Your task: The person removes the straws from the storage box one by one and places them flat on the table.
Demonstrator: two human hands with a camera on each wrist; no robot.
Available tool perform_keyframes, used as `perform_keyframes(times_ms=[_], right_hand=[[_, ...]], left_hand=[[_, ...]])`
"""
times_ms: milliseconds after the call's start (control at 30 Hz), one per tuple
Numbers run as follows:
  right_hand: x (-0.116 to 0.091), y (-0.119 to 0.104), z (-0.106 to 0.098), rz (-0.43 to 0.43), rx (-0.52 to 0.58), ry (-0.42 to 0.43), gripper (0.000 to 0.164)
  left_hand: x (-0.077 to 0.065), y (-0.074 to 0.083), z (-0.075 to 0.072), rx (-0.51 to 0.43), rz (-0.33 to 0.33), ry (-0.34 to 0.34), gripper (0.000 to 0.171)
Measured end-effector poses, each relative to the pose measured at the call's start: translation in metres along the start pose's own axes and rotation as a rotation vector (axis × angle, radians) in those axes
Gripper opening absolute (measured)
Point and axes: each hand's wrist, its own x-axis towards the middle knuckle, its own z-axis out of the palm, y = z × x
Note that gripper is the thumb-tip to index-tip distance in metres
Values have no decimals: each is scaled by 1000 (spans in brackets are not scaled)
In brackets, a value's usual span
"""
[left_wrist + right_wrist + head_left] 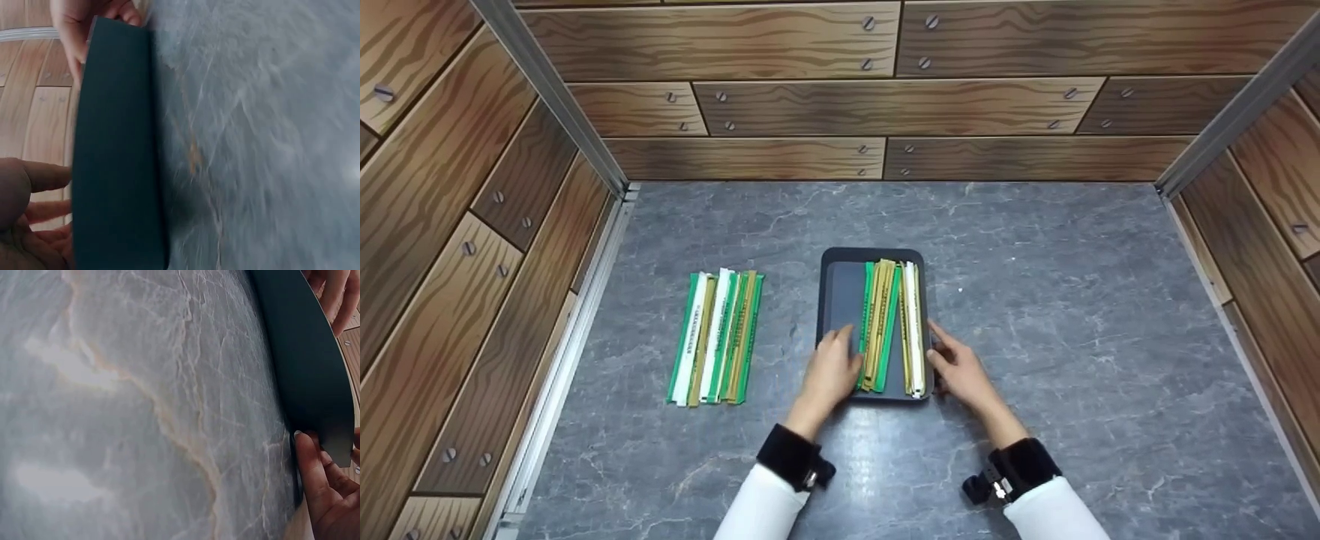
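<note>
A dark shallow tray (840, 286) holds long thin printed packets in green, brown and white. One bunch of packets (879, 322) leans near the tray's middle, and a narrower white and brown bunch (913, 330) lies along its right side. My left hand (831, 367) reaches over the left rim, thumb close to the green packet's lower end; whether it touches the packet cannot be told. At the tray's lower right, my right hand (964, 375) rests its fingertips against the outer wall. In the right wrist view, the right thumb (312, 467) touches the tray's near corner.
Another row of similar packets (716, 337) lies side by side on the grey marbled surface (1035, 300), left of the tray. Wood-patterned walls (900, 105) enclose the back and both sides, with metal strips (577, 352) along the edges.
</note>
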Motion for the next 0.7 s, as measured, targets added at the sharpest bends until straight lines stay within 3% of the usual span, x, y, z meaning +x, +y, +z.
perform_keyframes(times_ms=[133, 333, 500, 700], right_hand=[[0, -1, 0, 0, -11, 5, 54], [0, -1, 0, -3, -21, 16, 54], [0, -1, 0, 4, -16, 5, 54], [0, -2, 0, 6, 11, -7, 55]], left_hand=[[10, 2, 12, 73, -57, -50, 47], [21, 4, 20, 148, -83, -46, 45], [22, 6, 23, 221, -100, -36, 42], [18, 7, 22, 298, -96, -10, 20]])
